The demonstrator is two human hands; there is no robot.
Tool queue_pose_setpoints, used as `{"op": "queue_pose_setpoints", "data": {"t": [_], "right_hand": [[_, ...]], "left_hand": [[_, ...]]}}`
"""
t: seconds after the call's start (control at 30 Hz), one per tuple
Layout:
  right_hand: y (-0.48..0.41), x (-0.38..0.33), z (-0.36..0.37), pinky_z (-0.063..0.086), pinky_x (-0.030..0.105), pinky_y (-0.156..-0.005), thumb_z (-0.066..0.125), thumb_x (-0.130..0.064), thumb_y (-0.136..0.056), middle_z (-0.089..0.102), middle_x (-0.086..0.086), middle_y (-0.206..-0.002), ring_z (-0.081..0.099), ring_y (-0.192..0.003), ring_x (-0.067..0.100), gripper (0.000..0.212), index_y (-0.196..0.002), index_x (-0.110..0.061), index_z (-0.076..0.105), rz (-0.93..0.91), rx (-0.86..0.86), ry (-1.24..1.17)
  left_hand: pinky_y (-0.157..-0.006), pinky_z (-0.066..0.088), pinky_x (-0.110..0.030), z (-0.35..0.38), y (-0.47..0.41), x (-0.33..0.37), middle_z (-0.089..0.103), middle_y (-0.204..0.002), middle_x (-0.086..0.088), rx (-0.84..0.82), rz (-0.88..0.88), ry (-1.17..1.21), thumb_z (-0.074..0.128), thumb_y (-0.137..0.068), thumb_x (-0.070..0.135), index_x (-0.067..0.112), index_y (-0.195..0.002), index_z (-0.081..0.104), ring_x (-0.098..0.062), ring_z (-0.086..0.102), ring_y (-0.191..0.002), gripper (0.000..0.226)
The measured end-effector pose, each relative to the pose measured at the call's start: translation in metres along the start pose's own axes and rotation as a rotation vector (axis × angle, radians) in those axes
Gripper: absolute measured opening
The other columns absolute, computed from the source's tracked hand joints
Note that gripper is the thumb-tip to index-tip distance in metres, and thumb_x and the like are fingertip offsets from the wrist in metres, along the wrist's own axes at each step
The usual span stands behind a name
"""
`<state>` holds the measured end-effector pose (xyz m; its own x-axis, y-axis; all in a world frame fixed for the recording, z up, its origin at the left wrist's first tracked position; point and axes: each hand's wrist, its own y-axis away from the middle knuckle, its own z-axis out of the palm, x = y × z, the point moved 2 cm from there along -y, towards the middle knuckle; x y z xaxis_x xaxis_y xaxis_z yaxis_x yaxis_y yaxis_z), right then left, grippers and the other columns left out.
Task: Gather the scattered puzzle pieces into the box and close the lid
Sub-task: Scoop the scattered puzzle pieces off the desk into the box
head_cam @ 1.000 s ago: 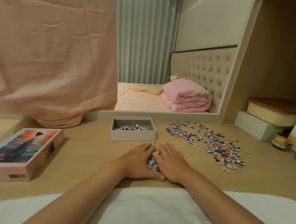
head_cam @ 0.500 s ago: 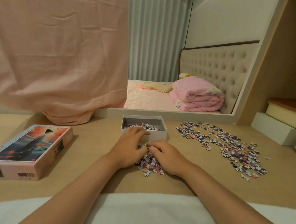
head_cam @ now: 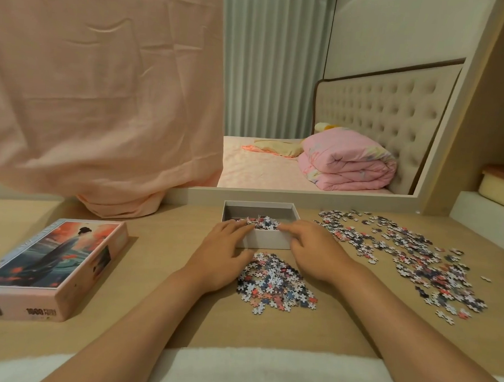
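**A:** Where are the hands?

**B:** Both are at the near wall of the box (head_cam: 260,241). The left hand (head_cam: 223,249) lays its fingers over the rim, and the fingertips touch the pieces inside (head_cam: 263,222). The right hand (head_cam: 312,249) is on the other side, with one finger stretched along the same rim. The hands are apart, and the fingers are loose, not closed around anything that I can see.

**A:** And the other pieces?

**B:** A small heap (head_cam: 275,282) lies on the table (head_cam: 159,273) just in front of the box, between the two wrists. A much wider spread of pieces (head_cam: 410,257) covers the table on the right, well apart from the box.

**A:** Is the box closed?

**B:** No, it is open. The lid (head_cam: 51,268), with a painted figure on it, lies flat at the far left.

**A:** Anything more?

**B:** A white cloth (head_cam: 264,372) is under the forearms, a pink sheet (head_cam: 104,95) hangs behind, and farther back there is a folded pink blanket (head_cam: 345,163).
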<state>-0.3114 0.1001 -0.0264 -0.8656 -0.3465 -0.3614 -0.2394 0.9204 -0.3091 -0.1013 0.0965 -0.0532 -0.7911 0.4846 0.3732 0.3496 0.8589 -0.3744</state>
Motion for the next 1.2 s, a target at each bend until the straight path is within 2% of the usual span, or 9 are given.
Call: {"op": "queue_pose_setpoints", "data": {"t": [0.1,0.2,0.37,0.47,0.63,0.73,0.87,1.0,1.2], "right_hand": [[0.006,0.002,-0.005,0.044,0.034,-0.097,0.045,-0.017,-0.099,0.064,-0.003,-0.123,0.053,-0.113,0.017,0.035,-0.126,-0.025,0.065,-0.009,0.059,0.011],[0.012,0.003,-0.008,0.044,0.038,-0.098,0.047,-0.018,-0.097,0.063,-0.006,-0.120,0.052,-0.113,0.017,0.033,-0.123,-0.027,0.065,-0.027,0.079,0.020],[0.019,-0.014,-0.019,0.045,0.033,-0.094,0.050,-0.024,-0.095,0.059,-0.009,-0.114,0.050,-0.109,0.011,0.031,-0.122,-0.026,0.065,-0.175,0.108,0.120],[0.023,-0.027,-0.013,0.045,0.028,-0.079,0.049,-0.036,-0.096,0.057,-0.009,-0.113,0.055,-0.098,0.011,0.035,-0.128,-0.030,0.061,-0.187,-0.100,0.208],[0.023,-0.029,0.003,0.041,0.033,-0.082,0.044,-0.050,-0.099,0.051,0.002,-0.127,0.052,-0.115,0.022,0.048,-0.143,-0.031,0.047,-0.128,-0.277,0.373],[0.023,-0.029,0.007,0.040,0.032,-0.079,0.048,-0.045,-0.099,0.051,0.002,-0.121,0.052,-0.110,0.021,0.042,-0.137,-0.029,0.054,-0.103,-0.283,0.281],[0.023,-0.028,0.006,0.050,0.036,-0.089,0.063,-0.035,-0.094,0.058,-0.003,-0.112,0.057,-0.097,0.016,0.025,-0.116,-0.025,0.070,-0.038,-0.230,0.099],[0.023,-0.028,0.009,0.055,0.032,-0.084,0.068,-0.025,-0.091,0.069,-0.005,-0.102,0.063,-0.087,0.012,0.015,-0.105,-0.025,0.075,-0.019,-0.197,0.016],[0.021,-0.031,0.007,0.054,0.030,-0.074,0.069,-0.023,-0.091,0.071,-0.007,-0.089,0.065,-0.080,0.012,0.010,-0.097,-0.027,0.076,0.016,-0.196,-0.070]], "left_hand": [[-0.116,0.009,-0.026,-0.004,0.005,0.011,0.048,-0.145,0.008,0.065,0.051,-0.075,0.042,-0.094,0.045,0.033,-0.144,0.043,-0.009,0.035,-0.132,0.052],[-0.115,0.009,-0.024,-0.007,0.011,0.017,0.052,-0.140,0.010,0.103,0.074,-0.080,0.041,-0.095,0.046,0.034,-0.141,0.048,-0.006,0.038,-0.129,0.048],[-0.098,0.034,-0.029,-0.018,0.016,0.024,0.055,-0.123,0.013,0.250,0.202,-0.158,0.053,-0.092,0.035,0.032,-0.124,0.059,-0.009,0.045,-0.117,0.033],[-0.079,0.046,-0.034,-0.014,0.019,0.033,0.060,-0.104,0.010,0.155,0.256,-0.182,0.055,-0.090,0.037,0.029,-0.111,0.064,-0.014,0.055,-0.096,0.025],[-0.090,0.043,-0.031,0.008,0.023,0.029,0.051,-0.130,0.006,-0.062,0.153,-0.298,0.040,-0.095,0.056,0.028,-0.141,0.046,-0.016,0.045,-0.118,0.054],[-0.091,0.042,-0.031,0.011,0.022,0.030,0.052,-0.127,0.005,-0.101,0.154,-0.238,0.041,-0.097,0.053,0.026,-0.138,0.053,-0.015,0.041,-0.118,0.050],[-0.088,0.046,-0.031,0.007,0.018,0.029,0.059,-0.111,0.003,-0.062,0.114,-0.076,0.056,-0.095,0.039,0.024,-0.121,0.067,-0.013,0.050,-0.104,0.032],[-0.078,0.044,-0.023,0.003,0.016,0.026,0.064,-0.098,0.006,-0.025,0.109,-0.005,0.063,-0.092,0.029,0.024,-0.108,0.072,-0.007,0.050,-0.084,0.019],[-0.076,0.048,-0.023,-0.002,0.013,0.026,0.069,-0.091,0.010,-0.005,0.126,0.070,0.069,-0.087,0.027,0.025,-0.099,0.075,-0.001,0.055,-0.078,0.014]]}}
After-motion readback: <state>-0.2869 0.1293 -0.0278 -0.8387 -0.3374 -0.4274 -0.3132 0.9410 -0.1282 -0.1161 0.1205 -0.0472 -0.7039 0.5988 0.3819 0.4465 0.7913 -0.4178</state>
